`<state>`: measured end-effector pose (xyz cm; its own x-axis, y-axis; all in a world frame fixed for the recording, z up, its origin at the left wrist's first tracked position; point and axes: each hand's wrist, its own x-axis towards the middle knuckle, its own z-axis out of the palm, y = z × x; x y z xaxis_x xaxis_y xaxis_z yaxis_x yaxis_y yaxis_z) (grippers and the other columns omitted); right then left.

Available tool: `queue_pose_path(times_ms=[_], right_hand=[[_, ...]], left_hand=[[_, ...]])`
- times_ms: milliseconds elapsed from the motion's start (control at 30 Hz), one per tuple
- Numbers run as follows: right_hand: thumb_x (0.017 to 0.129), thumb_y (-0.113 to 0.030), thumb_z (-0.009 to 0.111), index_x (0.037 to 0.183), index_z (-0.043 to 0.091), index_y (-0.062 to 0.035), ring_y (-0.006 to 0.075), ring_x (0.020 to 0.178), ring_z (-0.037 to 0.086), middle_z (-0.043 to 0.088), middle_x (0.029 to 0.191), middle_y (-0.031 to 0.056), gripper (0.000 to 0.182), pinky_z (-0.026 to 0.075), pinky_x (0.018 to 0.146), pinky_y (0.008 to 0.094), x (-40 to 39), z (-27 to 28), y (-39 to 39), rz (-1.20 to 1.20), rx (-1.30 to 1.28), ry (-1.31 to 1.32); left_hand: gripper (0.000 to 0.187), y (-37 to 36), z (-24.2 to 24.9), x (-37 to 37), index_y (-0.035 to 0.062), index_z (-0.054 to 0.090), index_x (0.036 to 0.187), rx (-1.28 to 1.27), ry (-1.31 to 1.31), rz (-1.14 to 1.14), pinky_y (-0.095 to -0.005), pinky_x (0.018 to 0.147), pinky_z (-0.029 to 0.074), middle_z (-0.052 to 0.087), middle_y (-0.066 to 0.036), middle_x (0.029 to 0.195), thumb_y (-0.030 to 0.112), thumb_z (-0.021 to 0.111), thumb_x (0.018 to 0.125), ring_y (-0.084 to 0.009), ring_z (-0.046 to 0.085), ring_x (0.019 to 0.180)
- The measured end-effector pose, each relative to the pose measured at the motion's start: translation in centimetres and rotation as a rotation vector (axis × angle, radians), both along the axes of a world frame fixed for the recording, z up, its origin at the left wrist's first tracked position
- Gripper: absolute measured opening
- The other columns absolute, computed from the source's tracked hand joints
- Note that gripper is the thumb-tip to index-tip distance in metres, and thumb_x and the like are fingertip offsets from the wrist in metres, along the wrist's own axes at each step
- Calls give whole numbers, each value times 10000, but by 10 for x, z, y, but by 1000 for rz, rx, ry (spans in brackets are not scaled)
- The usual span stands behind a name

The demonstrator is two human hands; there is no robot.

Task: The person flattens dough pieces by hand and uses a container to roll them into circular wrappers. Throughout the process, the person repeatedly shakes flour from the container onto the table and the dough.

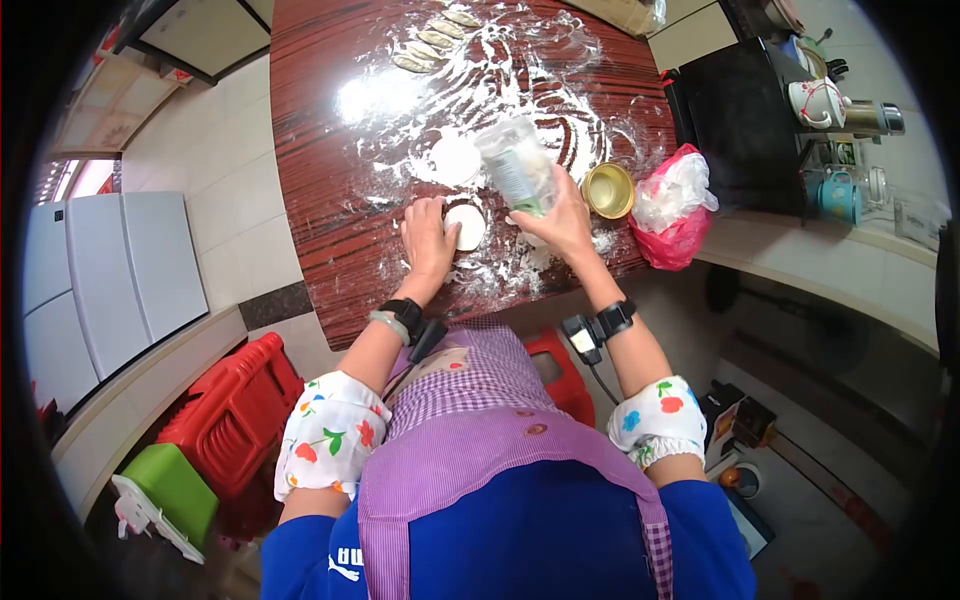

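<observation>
My left hand (428, 240) rests on the floury tabletop, fingers laid down and the thumb at the edge of a small round dough disc (466, 229). My right hand (560, 222) grips a clear plastic container (517, 172) with printed text and a green patch near its lower end. The container is tilted and slightly blurred; its contents are hard to make out. Another white round patch (455, 160), dough or flour, lies beyond the disc. To the right of my right hand stands a gold-coloured tin (608, 190).
Several shaped dough pieces (437, 42) lie at the far side of the dark red table (320, 200). A red plastic bag (672, 235) with a white one inside sits at the right edge. Red stools (235, 410) stand at lower left, and a black cabinet (735, 125) is at right.
</observation>
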<state>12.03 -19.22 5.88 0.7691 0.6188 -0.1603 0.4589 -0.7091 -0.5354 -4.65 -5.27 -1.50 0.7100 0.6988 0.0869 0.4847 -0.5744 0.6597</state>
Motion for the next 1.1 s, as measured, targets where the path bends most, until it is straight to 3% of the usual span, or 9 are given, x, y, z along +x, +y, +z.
queue_pose_path(times_ms=[100,300,367,500,567,700,767,933,1100], right_hand=[[632,-317,880,1368,400,41,287,1152,586,573,1259,213,948,461,990,391,1,-19,-28,-185,248,261],[644,-263,891,1334,419,49,242,1126,584,579,1223,179,893,459,990,366,-21,-22,-50,-171,214,282],[614,-323,889,1387,376,53,307,1188,566,544,1295,232,1001,448,1017,397,-23,-27,-55,-221,265,376],[618,-328,888,1393,371,47,309,1193,563,537,1304,236,1004,448,1017,397,-21,-39,-61,-213,317,335],[657,-249,881,1356,400,41,239,1151,570,566,1240,177,896,453,993,374,-22,-25,-57,-165,281,239],[647,-285,874,1373,398,30,305,1155,561,555,1244,205,923,444,996,424,-23,-11,-51,-77,163,87],[617,-308,869,1390,404,7,350,1171,528,542,1258,204,955,400,1017,460,-25,-7,-46,-14,7,-100],[569,-280,871,1400,418,-36,314,1158,510,536,1241,148,977,359,988,436,-5,0,-26,273,79,-283],[561,-268,887,1382,435,-59,278,1120,516,544,1156,110,961,361,922,414,11,9,-8,483,96,-351]], left_hand=[[290,4,-2,8,83,602,987,-58,139,-101,-450,873,416,591,-104,1067,126,763,751,-316,523,1069],[201,11,-1,13,85,614,928,-313,208,-88,-450,798,405,623,-90,895,88,733,766,-296,575,919],[148,11,13,18,92,639,932,-141,-118,-125,-432,781,410,621,-80,820,69,701,799,-295,584,856],[109,17,34,14,83,666,904,25,-258,-477,-399,792,412,629,-53,881,35,665,807,-271,568,903],[168,21,23,1,89,676,919,67,-210,-533,-388,834,415,635,-41,952,13,658,770,-262,561,981],[274,29,6,-28,80,680,994,175,-47,-580,-418,938,402,618,-64,1138,-22,637,743,-281,553,1108],[295,25,10,-34,77,662,1030,242,-57,-499,-429,923,400,602,-61,1163,22,619,744,-274,540,1113],[479,-15,9,-23,73,556,1324,384,82,-779,-453,1077,324,533,-72,1367,234,622,877,-289,459,1272],[389,-2,1,-35,63,605,1222,351,87,-831,-474,1108,305,558,-70,1341,267,634,892,-292,460,1268]])
